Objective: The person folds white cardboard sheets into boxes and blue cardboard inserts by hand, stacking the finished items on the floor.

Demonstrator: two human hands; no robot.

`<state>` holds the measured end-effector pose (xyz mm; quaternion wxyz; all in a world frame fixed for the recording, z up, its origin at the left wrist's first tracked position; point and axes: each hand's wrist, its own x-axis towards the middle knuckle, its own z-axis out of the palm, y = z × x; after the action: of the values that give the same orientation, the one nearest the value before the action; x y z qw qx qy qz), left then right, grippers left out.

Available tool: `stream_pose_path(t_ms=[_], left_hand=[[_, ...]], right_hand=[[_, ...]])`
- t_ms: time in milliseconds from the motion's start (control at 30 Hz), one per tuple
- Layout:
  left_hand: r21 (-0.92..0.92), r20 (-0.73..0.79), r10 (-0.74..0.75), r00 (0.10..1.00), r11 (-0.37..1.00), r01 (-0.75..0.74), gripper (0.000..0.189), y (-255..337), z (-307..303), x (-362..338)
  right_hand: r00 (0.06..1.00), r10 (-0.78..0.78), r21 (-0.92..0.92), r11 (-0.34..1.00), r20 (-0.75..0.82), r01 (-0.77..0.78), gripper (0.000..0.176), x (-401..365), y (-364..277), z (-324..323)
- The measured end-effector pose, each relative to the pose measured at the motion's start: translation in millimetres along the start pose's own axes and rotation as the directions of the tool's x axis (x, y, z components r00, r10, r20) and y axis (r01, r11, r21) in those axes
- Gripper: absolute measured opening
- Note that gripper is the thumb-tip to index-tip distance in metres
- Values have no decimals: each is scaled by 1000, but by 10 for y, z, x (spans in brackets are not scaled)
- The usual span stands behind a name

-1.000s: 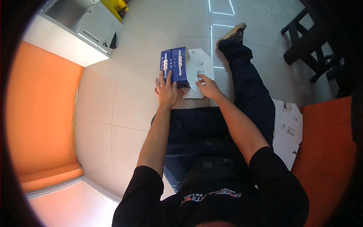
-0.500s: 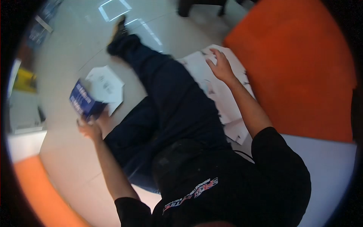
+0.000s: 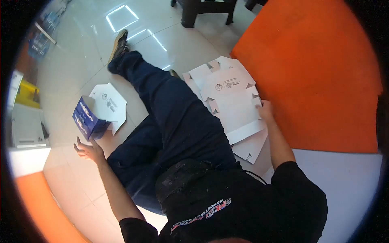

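On the floor at the left stands a partly folded blue cardboard box (image 3: 87, 121) with white lettering, its white printed flap (image 3: 109, 104) spread out behind it. Just below the box is my left hand (image 3: 91, 152), open with fingers spread, its fingertips close to the box's lower corner. To the right of my leg lies a stack of flat white box blanks (image 3: 233, 91) with tabs and printed marks. My right hand (image 3: 266, 111) has its fingers closed at the right edge of the top blank, by a cut tab.
My outstretched legs (image 3: 174, 105) lie between the box and the blanks. An orange panel (image 3: 308, 77) borders the blanks on the right. Dark furniture legs (image 3: 188, 18) stand at the top, and a white cabinet (image 3: 28, 127) is at the far left.
My right hand has moved down from over the blanks to their right edge and closed there. My left hand has come off the blue box, which now rests on the floor.
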<state>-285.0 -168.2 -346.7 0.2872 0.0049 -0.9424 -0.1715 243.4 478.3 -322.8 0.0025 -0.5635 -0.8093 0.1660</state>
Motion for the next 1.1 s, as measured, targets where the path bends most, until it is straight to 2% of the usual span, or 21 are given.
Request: stream_pose_path(t_ms=[33, 67, 100, 133, 167, 200, 233, 267, 300, 400, 433, 500, 567, 600, 633, 700, 767, 833, 900, 1000, 1100], left_hand=[[-43, -70, 60, 996, 997, -63, 72, 18, -38, 16], [3, -173, 183, 968, 983, -185, 68, 107, -133, 31], [-42, -171, 237, 956, 968, -248, 59, 220, -309, 49], [-147, -313, 350, 883, 901, -409, 54, 308, -372, -12], [-174, -304, 346, 888, 896, -409, 52, 405, -483, -105], [-278, -243, 254, 936, 906, -318, 45, 595, -672, -253], [-440, -206, 275, 939, 831, -340, 36, 849, -949, -370], [-529, -73, 271, 960, 805, -268, 28, 1117, -1271, -472], [-514, -51, 352, 935, 793, -327, 24, 1309, -1544, -552], [-746, 67, 450, 890, 615, -255, 31, 1748, -2135, -770], [-786, 75, 531, 844, 552, -278, 32, 1902, -2375, -835], [-837, 6, 661, 750, 414, -357, 39, 2173, -2738, -963], [-838, -76, 702, 709, 340, -427, 46, 2366, -3019, -1082], [-786, -104, 751, 652, 340, -516, 52, 2449, -3168, -1167], [-723, -128, 797, 590, 332, -606, 59, 2498, -3293, -1234], [-575, -130, 817, 562, 400, -714, 64, 2485, -3325, -1370], [-513, -136, 792, 595, 457, -727, 46, 2486, -3148, -1493], [-493, -79, 789, 609, 500, -712, 27, 2401, -2983, -1504], [-514, -42, 781, 623, 518, -684, 24, 2351, -2896, -1512], [-615, 12, 849, 528, 423, -666, 21, 2336, -2796, -1551], [-712, -92, 827, 555, 335, -617, 21, 2385, -2777, -1505]], right_hand=[[993, -42, 69, 997, 113, 34, 45, 156, -56, -155], [999, -32, 147, 989, 44, 26, 38, -18, -427, -568], [995, -98, 257, 961, -20, 100, 38, 58, -499, -768], [986, -149, 234, 959, -72, 162, 37, -29, -735, -1084], [978, -159, 514, 855, 138, 67, 38, 90, -752, -1333], [971, -219, 586, 801, 98, 122, 40, -170, -1062, -1619], [990, -135, 511, 854, 36, 98, 40, -408, -1338, -1911], [957, -283, 523, 826, 62, 210, 41, -282, -1251, -2084], [913, -407, 564, 750, -17, 345, 40, -378, -1364, -2215], [867, -494, 784, 511, -67, 352, 42, -80, -1235, -2492], [853, -517, 786, 497, -73, 368, 42, -108, -1302, -2494], [956, -268, 954, 236, -117, 183, 45, -240, -1420, -2471], [909, -416, 984, 164, 6, 69, 52, -631, -1656, -2298], [898, -439, 963, 236, -17, 133, 52, -835, -1766, -2120], [835, -547, 975, 213, 66, 62, 49, -730, -1628, -1908], [818, -574, 999, 28, 48, -38, 54, -1323, -1900, -1583], [819, -560, 991, 105, 124, -79, 53, -1388, -1783, -1222], [786, -554, 960, 108, 274, -259, 54, -1539, -1804, -1035], [760, -557, 936, 106, 335, -335, 55, -1511, -1748, -835], [752, -550, 920, 88, 364, -381, 56, -1582, -1782, -793], [716, -608, 925, 83, 343, -372, 45, -1773, -2000, -1075]])
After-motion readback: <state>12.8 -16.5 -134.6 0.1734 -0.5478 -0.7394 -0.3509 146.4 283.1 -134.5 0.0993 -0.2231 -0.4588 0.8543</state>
